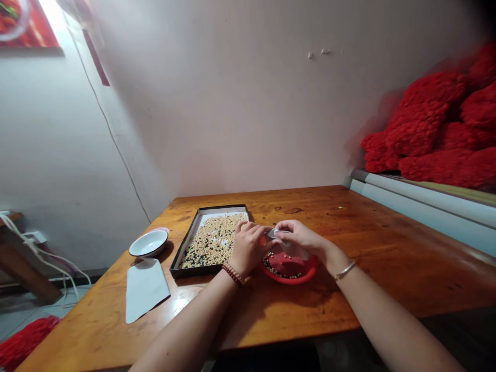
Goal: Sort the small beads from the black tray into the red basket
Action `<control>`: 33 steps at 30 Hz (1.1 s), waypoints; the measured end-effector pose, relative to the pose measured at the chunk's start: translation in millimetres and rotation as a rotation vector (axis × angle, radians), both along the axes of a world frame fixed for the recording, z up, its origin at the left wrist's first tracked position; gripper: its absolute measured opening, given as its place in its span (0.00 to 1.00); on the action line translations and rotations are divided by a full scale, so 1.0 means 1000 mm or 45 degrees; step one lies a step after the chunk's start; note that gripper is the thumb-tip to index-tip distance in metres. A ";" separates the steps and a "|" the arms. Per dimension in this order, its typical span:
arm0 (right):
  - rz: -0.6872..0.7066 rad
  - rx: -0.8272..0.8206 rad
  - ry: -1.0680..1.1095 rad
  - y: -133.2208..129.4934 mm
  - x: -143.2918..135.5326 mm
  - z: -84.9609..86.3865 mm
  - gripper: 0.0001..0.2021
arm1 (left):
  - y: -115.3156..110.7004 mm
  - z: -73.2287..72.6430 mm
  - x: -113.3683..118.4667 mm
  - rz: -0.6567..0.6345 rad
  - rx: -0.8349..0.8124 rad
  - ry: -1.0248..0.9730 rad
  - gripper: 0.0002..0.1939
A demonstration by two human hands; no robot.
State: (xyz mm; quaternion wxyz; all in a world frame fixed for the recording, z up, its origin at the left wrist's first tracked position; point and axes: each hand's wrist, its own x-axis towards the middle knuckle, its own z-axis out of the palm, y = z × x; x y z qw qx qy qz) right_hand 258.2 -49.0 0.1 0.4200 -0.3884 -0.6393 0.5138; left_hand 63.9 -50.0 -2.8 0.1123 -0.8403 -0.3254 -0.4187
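My left hand (250,244) and my right hand (300,237) meet over a red plastic bowl (292,280), fingers closed on a small, clear, thin piece that looks like a plastic bag (279,235). An orange patch shows beside my left fingers. Its exact shape is partly covered by the hands. Inside the bowl lie black and pale beans or beads, mostly along the left and near side. Just left of my left hand is a shallow black-edged tray (173,272), spread with many cream-coloured round beans or beads and some black ones.
A white enamel bowl (149,243) with a dark rim stands on the wooden table (310,320), left of the tray. A pale flat sheet (146,289) lies in front of it. Red fluffy bundles (434,124) are piled at the right. A wall (248,113) rises behind the table.
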 end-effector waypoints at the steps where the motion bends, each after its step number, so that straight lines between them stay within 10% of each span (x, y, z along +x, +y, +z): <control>1: -0.011 -0.014 0.004 0.000 -0.001 0.000 0.19 | 0.000 0.000 0.000 -0.005 0.003 -0.011 0.09; 33: -0.158 0.198 -0.012 -0.001 -0.008 -0.002 0.21 | -0.003 0.000 0.003 0.072 0.139 -0.113 0.05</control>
